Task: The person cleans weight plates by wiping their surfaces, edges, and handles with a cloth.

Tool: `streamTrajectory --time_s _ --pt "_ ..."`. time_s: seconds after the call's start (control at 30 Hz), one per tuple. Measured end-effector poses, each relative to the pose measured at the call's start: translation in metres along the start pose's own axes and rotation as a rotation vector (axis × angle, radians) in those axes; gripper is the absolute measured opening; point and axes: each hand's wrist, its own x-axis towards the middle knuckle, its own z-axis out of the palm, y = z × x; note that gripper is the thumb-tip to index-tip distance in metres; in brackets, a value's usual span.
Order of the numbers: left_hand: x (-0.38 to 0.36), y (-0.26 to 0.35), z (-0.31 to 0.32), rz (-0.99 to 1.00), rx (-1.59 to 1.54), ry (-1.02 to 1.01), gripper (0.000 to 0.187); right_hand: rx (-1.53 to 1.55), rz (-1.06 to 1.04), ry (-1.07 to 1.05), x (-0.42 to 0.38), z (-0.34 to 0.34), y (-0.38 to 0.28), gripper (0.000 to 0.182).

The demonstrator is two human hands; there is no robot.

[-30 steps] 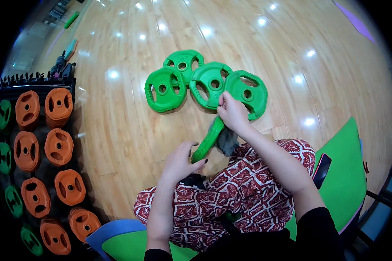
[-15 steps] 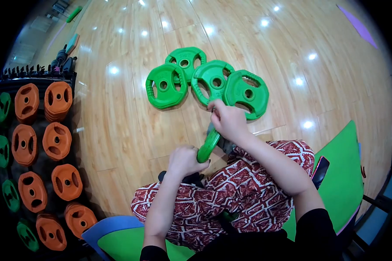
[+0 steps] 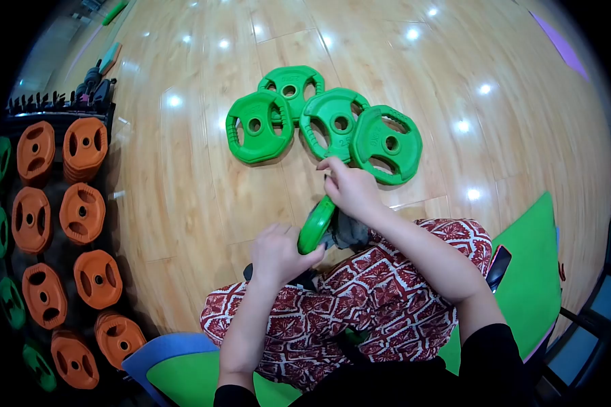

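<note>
A green weight plate (image 3: 316, 226) is held up on edge in front of my crossed legs, seen nearly side-on. My left hand (image 3: 275, 256) grips its lower left side, the thumb against the rim and the other fingers partly hidden. At the upper end, my right hand (image 3: 354, 192) is closed on the plate with its index finger lifted off; the palm side is hidden. Just beyond lie more green plates on the floor: a left one (image 3: 256, 145), a back one (image 3: 299, 73), a middle one (image 3: 338, 102) and a right one (image 3: 406, 159), partly overlapping.
Orange weight plates (image 3: 30, 220) hang in stacks on a dark rack at the left, with green ones (image 3: 0, 230) behind. A phone (image 3: 499, 266) rests by my knee on a green mat (image 3: 529, 271). Wooden floor (image 3: 204, 224) stretches ahead.
The held plate has tilted and shifted slightly left and up. My left hand's grip has moved a little up and left, and my right index finger has lifted. The view has shifted slightly.
</note>
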Motion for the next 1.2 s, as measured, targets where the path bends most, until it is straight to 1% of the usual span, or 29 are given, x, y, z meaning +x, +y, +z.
streamTrajectory --time_s 0.03,0.07,0.1,0.17,0.2,0.27,0.3,0.37,0.4,0.43,0.5,0.53,0.6,0.63,0.7,0.77,0.83,0.9,0.97,1.0,1.07,1.1,1.17,1.2 --pt "0.0 0.001 -0.002 0.053 0.002 0.038 0.035 0.037 0.058 -0.009 0.001 0.0 0.004 0.02" --pt "0.001 0.0 -0.003 0.111 0.004 0.077 0.033 0.063 0.064 0.008 0.002 0.002 0.008 0.02" --pt "-0.001 -0.001 -0.003 0.113 0.002 0.083 0.033 0.059 0.062 0.01 0.004 0.002 0.01 0.02" --pt "-0.006 -0.004 0.0 0.087 0.037 -0.01 0.036 0.083 0.09 0.01 0.005 0.0 0.013 0.021" --pt "-0.005 -0.004 0.002 0.089 0.036 -0.007 0.036 0.081 0.089 0.012 0.005 -0.002 0.01 0.021" --pt "-0.005 -0.006 0.008 0.051 -0.093 -0.125 0.036 0.126 0.075 0.014 0.001 -0.008 0.0 0.018" --pt "-0.004 -0.008 0.01 0.048 -0.092 -0.123 0.036 0.127 0.072 0.013 -0.002 -0.01 -0.008 0.018" --pt "-0.004 -0.009 0.014 0.098 -0.147 -0.13 0.035 0.101 -0.094 0.092 -0.012 -0.012 -0.025 0.014" --pt "-0.003 -0.008 0.014 0.089 -0.149 -0.126 0.035 0.08 -0.199 0.135 -0.017 -0.011 -0.031 0.013" --pt "-0.002 -0.006 0.013 0.081 -0.154 -0.134 0.034 0.015 -0.294 0.061 -0.023 -0.013 -0.037 0.016" --pt "0.001 -0.005 0.014 0.072 -0.158 -0.144 0.034 0.041 -0.453 -0.016 -0.032 -0.011 -0.041 0.016" --pt "0.002 -0.006 0.015 0.103 -0.166 -0.133 0.033 0.043 -0.45 -0.017 -0.031 -0.011 -0.039 0.016" --pt "0.003 -0.005 0.017 0.143 -0.173 -0.124 0.033 -0.007 -0.252 0.063 -0.02 -0.014 -0.03 0.016" --pt "0.004 -0.004 0.018 0.144 -0.156 -0.109 0.033 -0.009 -0.248 0.066 -0.013 -0.017 -0.025 0.016" --pt "0.004 -0.003 0.019 0.147 -0.14 -0.093 0.033 0.101 -0.003 0.068 -0.001 -0.021 -0.018 0.016" --pt "0.006 -0.004 0.019 0.163 -0.148 -0.084 0.034 0.105 0.008 0.065 -0.003 -0.017 -0.018 0.016" --pt "0.006 -0.008 0.02 0.146 -0.17 -0.08 0.034 -0.013 -0.213 0.093 -0.018 -0.012 -0.032 0.015" --pt "0.005 -0.008 0.02 0.126 -0.194 -0.077 0.034 -0.093 -0.399 -0.03 -0.036 -0.01 -0.047 0.014" --pt "0.005 -0.007 0.017 0.087 -0.216 -0.069 0.034 -0.05 -0.548 0.087 -0.039 -0.005 -0.047 0.011" --pt "0.005 -0.006 0.018 0.086 -0.218 -0.07 0.034 -0.049 -0.547 0.084 -0.037 -0.006 -0.044 0.011" --pt "0.007 -0.006 0.018 0.115 -0.155 -0.11 0.035 -0.128 -0.366 0.055 -0.022 -0.014 -0.032 0.014" --pt "0.008 -0.007 0.017 0.115 -0.156 -0.108 0.035 -0.13 -0.367 0.055 -0.015 -0.016 -0.028 0.014" --pt "0.009 -0.009 0.017 0.126 -0.106 -0.148 0.038 -0.076 -0.109 0.145 -0.003 -0.018 -0.021 0.014" --pt "0.01 -0.01 0.017 0.13 -0.103 -0.145 0.038 -0.051 -0.117 0.154 0.0 -0.016 -0.02 0.014"
